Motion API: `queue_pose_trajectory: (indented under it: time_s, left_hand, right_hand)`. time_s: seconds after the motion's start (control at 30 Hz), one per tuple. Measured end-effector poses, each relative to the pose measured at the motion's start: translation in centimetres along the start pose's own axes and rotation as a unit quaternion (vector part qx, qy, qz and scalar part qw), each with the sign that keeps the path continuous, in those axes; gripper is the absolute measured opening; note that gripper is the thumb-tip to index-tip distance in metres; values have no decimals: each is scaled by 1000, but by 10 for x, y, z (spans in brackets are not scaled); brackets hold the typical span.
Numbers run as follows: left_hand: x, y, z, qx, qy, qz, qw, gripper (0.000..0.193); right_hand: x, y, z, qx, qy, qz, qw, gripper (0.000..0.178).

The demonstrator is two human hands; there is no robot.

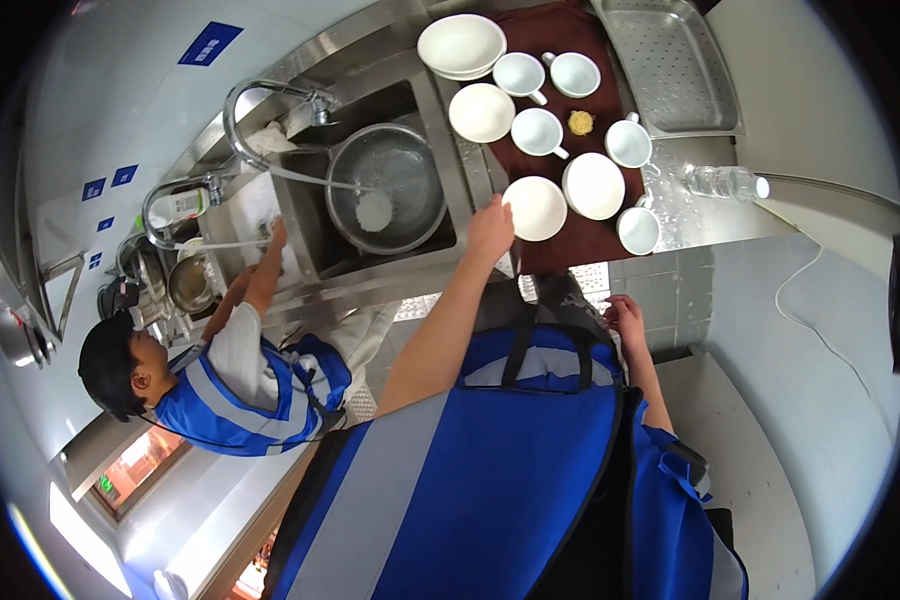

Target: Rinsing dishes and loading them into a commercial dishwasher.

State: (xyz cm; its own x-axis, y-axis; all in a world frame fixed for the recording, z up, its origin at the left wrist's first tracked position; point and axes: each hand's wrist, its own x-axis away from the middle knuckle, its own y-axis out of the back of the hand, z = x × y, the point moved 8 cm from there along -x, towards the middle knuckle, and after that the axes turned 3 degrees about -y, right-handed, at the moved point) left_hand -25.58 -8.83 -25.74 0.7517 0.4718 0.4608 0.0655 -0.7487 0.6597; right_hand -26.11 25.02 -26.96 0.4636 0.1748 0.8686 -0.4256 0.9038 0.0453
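My left hand [491,233] reaches over the counter edge, its fingers closed on the left rim of a white bowl [535,209] on a dark brown cloth [515,150]. Beside my body, below the counter edge, my right hand [625,318] hangs with fingers loosely bent and apart, holding nothing that I can see. Farther right on the cloth are another white bowl [594,187] and a white cup [638,231]. More white cups [538,132], a round white dish [482,113], stacked oval dishes [462,45] and a small yellow scrubber [581,123] lie beyond.
Left of the cloth, a metal pan [387,188] sits in the sink [315,235] under a running faucet [232,120]. A co-worker [245,375] reaches into the neighbouring basin. A perforated steel tray [675,65] and a clear bottle [722,183] are at the right.
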Motion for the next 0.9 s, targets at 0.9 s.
queue_pose_trajectory:
  time_s: [0.9]
  left_hand:
    - [-12,20,-156,-120,-172,30,977,53]
  right_hand:
    - [4,-22,-21,-134,-28,-30,990,15]
